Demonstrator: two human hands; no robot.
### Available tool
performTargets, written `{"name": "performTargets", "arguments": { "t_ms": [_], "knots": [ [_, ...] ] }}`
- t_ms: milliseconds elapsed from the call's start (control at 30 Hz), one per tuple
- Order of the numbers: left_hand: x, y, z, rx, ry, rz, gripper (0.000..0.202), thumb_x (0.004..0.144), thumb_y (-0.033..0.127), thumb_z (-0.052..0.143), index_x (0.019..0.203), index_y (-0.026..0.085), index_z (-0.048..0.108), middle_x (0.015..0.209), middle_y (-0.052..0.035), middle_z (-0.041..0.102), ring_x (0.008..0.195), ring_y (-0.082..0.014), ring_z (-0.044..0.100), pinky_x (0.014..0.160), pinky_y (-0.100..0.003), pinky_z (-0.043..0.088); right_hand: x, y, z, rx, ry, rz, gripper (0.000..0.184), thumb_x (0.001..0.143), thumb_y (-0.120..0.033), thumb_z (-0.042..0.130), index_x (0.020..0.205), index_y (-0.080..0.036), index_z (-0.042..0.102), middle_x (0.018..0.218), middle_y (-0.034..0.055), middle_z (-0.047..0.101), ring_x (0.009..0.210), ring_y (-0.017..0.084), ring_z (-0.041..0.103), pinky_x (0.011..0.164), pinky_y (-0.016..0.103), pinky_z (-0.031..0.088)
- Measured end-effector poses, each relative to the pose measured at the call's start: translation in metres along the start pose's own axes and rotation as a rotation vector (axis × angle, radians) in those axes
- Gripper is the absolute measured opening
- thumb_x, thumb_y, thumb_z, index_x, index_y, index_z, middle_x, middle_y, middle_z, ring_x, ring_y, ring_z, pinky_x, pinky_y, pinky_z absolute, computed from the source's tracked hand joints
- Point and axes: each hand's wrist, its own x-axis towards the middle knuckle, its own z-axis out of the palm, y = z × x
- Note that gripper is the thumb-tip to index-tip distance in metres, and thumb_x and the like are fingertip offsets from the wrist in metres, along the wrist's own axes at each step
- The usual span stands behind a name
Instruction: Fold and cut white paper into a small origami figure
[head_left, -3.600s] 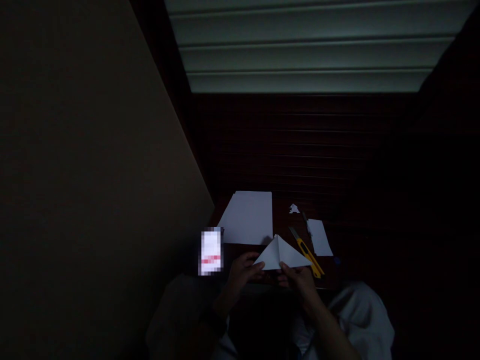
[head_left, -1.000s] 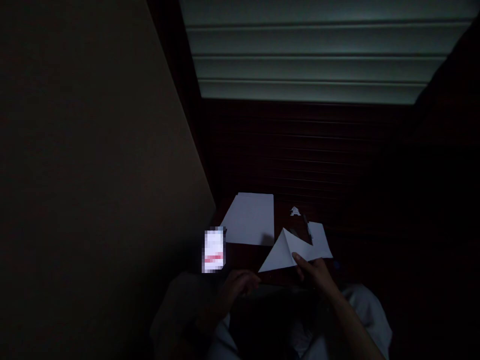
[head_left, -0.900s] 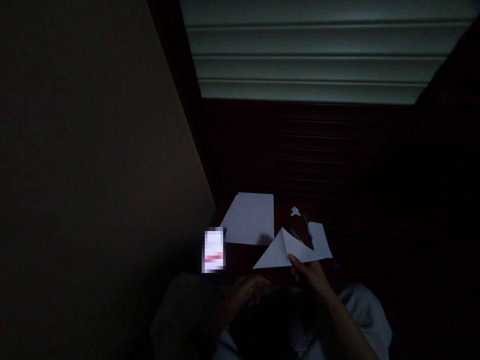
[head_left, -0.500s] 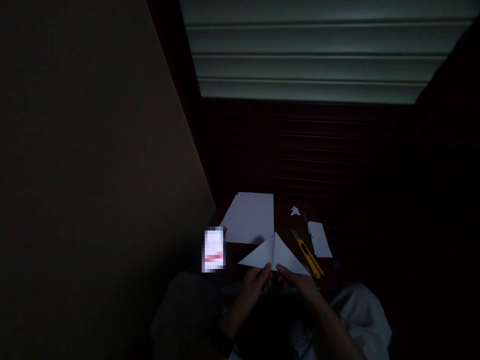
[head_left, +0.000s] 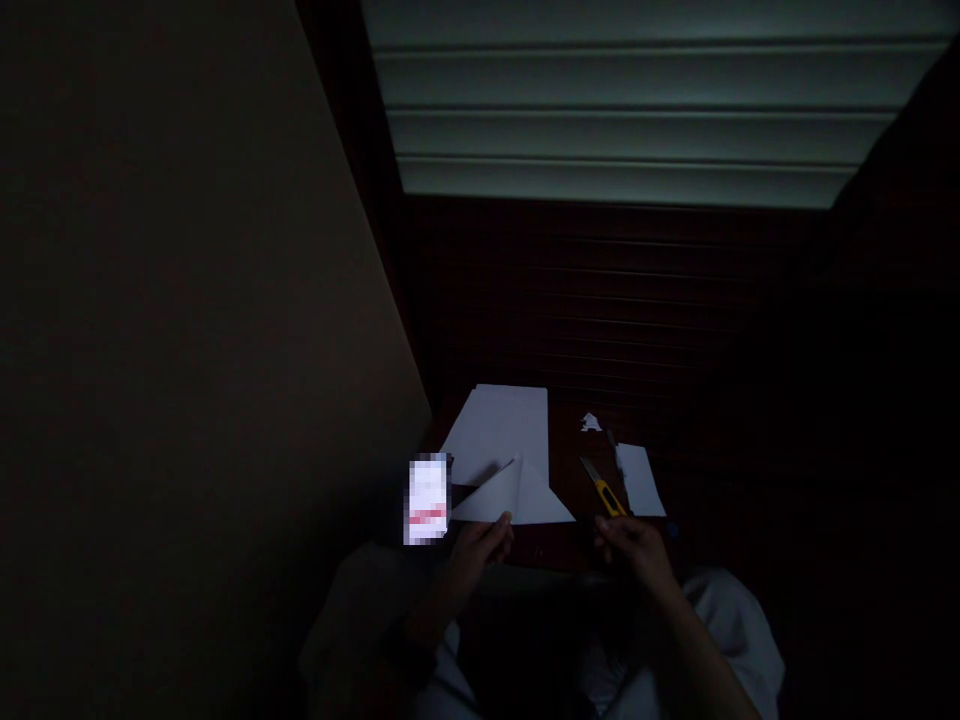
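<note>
Pinching folded paper (head_left: 536,503) with left fingers (head_left: 504,521), right fingers (head_left: 609,531) half-curled by yellow cutter (head_left: 608,497), hold unclear, screen (head_left: 426,495) illegible.

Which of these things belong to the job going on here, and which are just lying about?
In the job:
folded white paper, held by the left hand

Seemingly just lying about:
stack of white paper
yellow cutter, partly behind the right hand, contact unclear
small paper cutout
smaller white sheet
dark pen-like item
pixelated bright rectangle
</note>
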Motion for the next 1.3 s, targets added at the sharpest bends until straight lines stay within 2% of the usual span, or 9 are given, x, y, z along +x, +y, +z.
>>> {"name": "performTargets", "arguments": {
  "t_ms": [133,233,400,767,867,967,1033,1133,1300],
  "knots": [
    [-0.002,0.004,-0.006,0.141,-0.135,0.022,0.047,0.081,0.054,0.050,0.064,0.012,0.063,0.053,-0.0004,0.054,0.051,-0.0105,0.048,0.053,-0.022,0.034,0.005,-0.005,0.007,-0.019,0.104,-0.073,0.041,0.071,-0.057,0.063,0.084,-0.018,0.068,0.083,0.0075,0.069,0.076,0.022,0.061,0.064,0.029,0.047],
    [-0.006,0.006,-0.003,0.233,-0.240,0.027,0.047,0.081,0.054,0.050,0.067,0.012,0.066,0.058,-0.0015,0.057,0.056,-0.0122,0.051,0.057,-0.023,0.037,0.006,-0.017,0.021,0.006,0.019,-0.107,0.046,0.073,-0.059,0.059,0.099,-0.022,0.066,0.100,0.0075,0.067,0.097,0.026,0.058,0.079,0.033,0.047],
    [-0.006,0.004,0.001,0.266,-0.368,0.042,0.043,0.081,0.052,0.050,0.074,0.013,0.067,0.063,-0.0021,0.060,0.059,-0.0130,0.051,0.058,-0.023,0.038,0.002,-0.024,0.035,0.169,-0.238,0.050,0.043,0.071,-0.055,0.064,0.091,-0.017,0.067,0.080,0.0055,0.069,0.076,0.023,0.062,0.067,0.031,0.046],
    [-0.002,0.004,-0.010,0.355,-0.350,0.122,0.027,0.078,0.040,0.059,0.073,0.017,0.070,0.075,-0.0040,0.066,0.070,-0.0181,0.057,0.065,-0.025,0.040,0.000,-0.019,0.027,0.185,-0.330,0.083,0.031,0.067,-0.043,0.072,0.082,-0.016,0.066,0.067,0.0012,0.065,0.062,0.016,0.058,0.059,0.025,0.041],
    [0.004,0.009,-0.006,0.333,-0.303,0.133,0.029,0.078,0.042,0.058,0.072,0.016,0.070,0.071,-0.0030,0.065,0.067,-0.0165,0.056,0.063,-0.025,0.040,0.002,-0.017,0.031,0.014,-0.261,0.022,0.031,0.066,-0.046,0.072,0.066,-0.016,0.063,0.054,-0.0032,0.055,0.050,0.012,0.048,0.049,0.022,0.033],
    [0.009,0.014,-0.002,0.182,-0.138,0.077,0.035,0.076,0.049,0.059,0.081,0.015,0.067,0.070,-0.0019,0.063,0.061,-0.0143,0.055,0.058,-0.024,0.040,0.001,-0.019,0.038,-0.191,-0.020,-0.117,0.035,0.074,-0.049,0.064,0.061,-0.017,0.060,0.051,-0.0031,0.051,0.049,0.012,0.045,0.047,0.023,0.030],
    [0.009,0.018,0.002,-0.053,-0.101,-0.019,0.045,0.078,0.056,0.054,0.098,0.017,0.063,0.084,-0.0050,0.065,0.069,-0.0169,0.059,0.062,-0.027,0.044,-0.003,-0.023,0.043,-0.306,0.117,-0.223,0.033,0.079,-0.047,0.058,0.066,-0.018,0.063,0.057,-0.0006,0.057,0.054,0.015,0.050,0.051,0.024,0.034],
    [0.001,0.025,0.009,-0.350,-0.175,-0.123,0.053,0.082,0.059,0.046,0.114,0.019,0.056,0.102,-0.0102,0.065,0.086,-0.0218,0.062,0.075,-0.035,0.046,-0.008,-0.027,0.048,-0.409,0.119,-0.316,0.028,0.083,-0.044,0.054,0.082,-0.020,0.068,0.069,0.0033,0.066,0.063,0.019,0.058,0.059,0.026,0.039],
    [-0.006,0.025,0.015,-0.309,-0.171,-0.104,0.048,0.075,0.043,0.066,0.111,0.013,0.060,0.106,-0.0134,0.066,0.091,-0.0252,0.063,0.082,-0.036,0.046,-0.008,-0.025,0.050,-0.322,0.077,-0.299,0.030,0.082,-0.045,0.054,0.080,-0.019,0.068,0.071,0.0044,0.067,0.066,0.021,0.059,0.059,0.027,0.041]
  ]
}}
